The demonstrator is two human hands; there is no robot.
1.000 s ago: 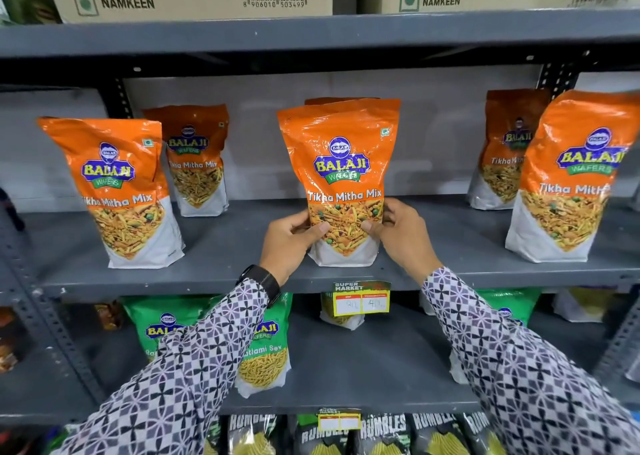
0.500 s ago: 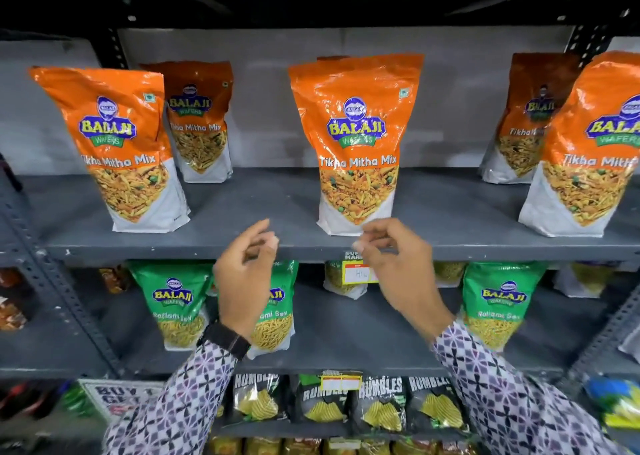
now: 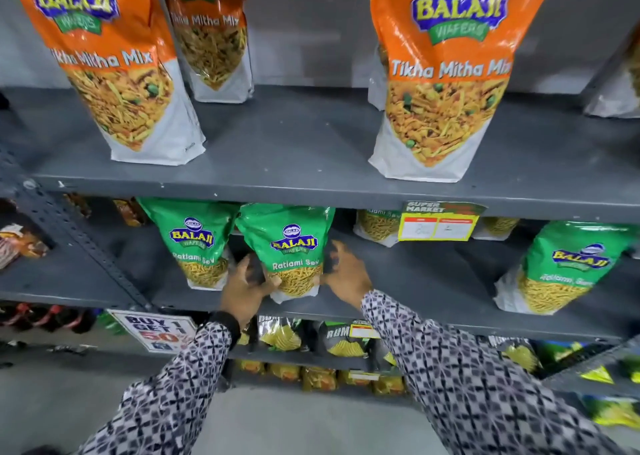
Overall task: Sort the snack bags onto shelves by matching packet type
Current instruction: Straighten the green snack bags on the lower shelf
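Observation:
On the middle shelf (image 3: 433, 302) stands a green Balaji Ratlami Sev bag (image 3: 294, 246), close against a second green bag (image 3: 195, 243) on its left. My left hand (image 3: 246, 286) is at its lower left corner, fingers apart, thumb touching the front. My right hand (image 3: 346, 274) is spread beside its lower right edge, blurred by motion. A third green bag (image 3: 568, 264) stands to the right. Orange Tikha Mitha Mix bags (image 3: 446, 73) (image 3: 114, 66) stand on the upper shelf (image 3: 294, 163), with another (image 3: 211, 39) behind them.
A yellow price tag (image 3: 438, 224) hangs from the upper shelf's front edge. More sev bags (image 3: 377, 226) lie at the back of the middle shelf. Dark Rumbles packets (image 3: 343, 340) fill the shelf below. A "Buy 1 Get 1" sign (image 3: 156, 330) sits at lower left.
Both hands left the orange bag standing on the upper shelf and dropped to the green Ratlami Sev bag on the middle shelf. The view has tilted down and moved closer.

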